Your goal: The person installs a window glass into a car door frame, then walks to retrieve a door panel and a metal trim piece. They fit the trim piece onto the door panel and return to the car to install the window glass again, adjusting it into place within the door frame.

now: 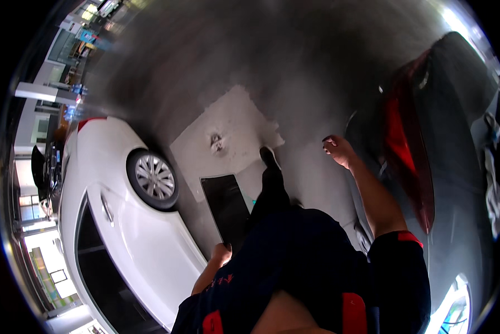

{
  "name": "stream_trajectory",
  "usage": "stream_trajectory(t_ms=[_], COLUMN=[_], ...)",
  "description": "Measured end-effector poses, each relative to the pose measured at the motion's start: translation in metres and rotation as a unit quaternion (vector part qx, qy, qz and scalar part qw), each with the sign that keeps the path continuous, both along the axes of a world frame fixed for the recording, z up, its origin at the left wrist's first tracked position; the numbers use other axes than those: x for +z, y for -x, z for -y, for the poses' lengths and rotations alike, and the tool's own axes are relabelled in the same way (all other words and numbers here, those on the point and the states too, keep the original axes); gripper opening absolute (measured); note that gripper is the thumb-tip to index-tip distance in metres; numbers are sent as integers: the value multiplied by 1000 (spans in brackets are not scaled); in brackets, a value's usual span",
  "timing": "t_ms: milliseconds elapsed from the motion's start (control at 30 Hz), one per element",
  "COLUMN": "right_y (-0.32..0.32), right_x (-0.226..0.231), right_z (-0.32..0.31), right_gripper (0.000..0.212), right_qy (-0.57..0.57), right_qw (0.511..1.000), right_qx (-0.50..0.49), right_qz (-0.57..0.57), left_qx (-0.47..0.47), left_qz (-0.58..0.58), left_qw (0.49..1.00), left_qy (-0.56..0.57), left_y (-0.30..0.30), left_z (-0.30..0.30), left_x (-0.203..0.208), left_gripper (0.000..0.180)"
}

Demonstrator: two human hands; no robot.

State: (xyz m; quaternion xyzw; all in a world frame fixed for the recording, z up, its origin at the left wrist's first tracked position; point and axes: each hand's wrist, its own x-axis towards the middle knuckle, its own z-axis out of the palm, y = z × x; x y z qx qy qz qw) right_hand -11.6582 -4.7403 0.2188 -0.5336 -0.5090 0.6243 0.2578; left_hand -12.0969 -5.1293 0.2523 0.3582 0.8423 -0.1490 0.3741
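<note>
A dark, flat, rectangular sheet with a thin pale edge hangs low in front of me, left of my leg. My left hand is closed at its near end and grips it there; some of the fingers are hidden. Held out to the right, my right hand is loosely curled, with nothing visible in it. It is apart from the dark grey car on that side, near the red tail light.
A white car stands close on my left, its wheel near the sheet. Ahead, a pale patch with a dark mark lies on the grey floor. My dark shoe is at the patch's edge. Shelving and boxes line the far left.
</note>
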Motion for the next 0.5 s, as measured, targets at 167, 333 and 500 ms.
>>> stream_trajectory(t_ms=[167, 333, 500], right_y=[2, -37, -43], right_x=[-27, -53, -73], right_z=[-105, -136, -218], right_gripper=[16, 9, 18], right_qy=[77, 316, 384], right_qw=[986, 924, 874], right_qx=[-146, -203, -293], right_qz=[-28, 74, 60], left_qx=[-99, -117, -187], left_qz=[-3, 45, 14], left_qw=[995, 992, 981], left_qy=[3, 33, 49], left_y=[84, 81, 102], left_z=[-149, -430, -644], left_x=[-80, -13, -2], left_gripper=[44, 49, 51])
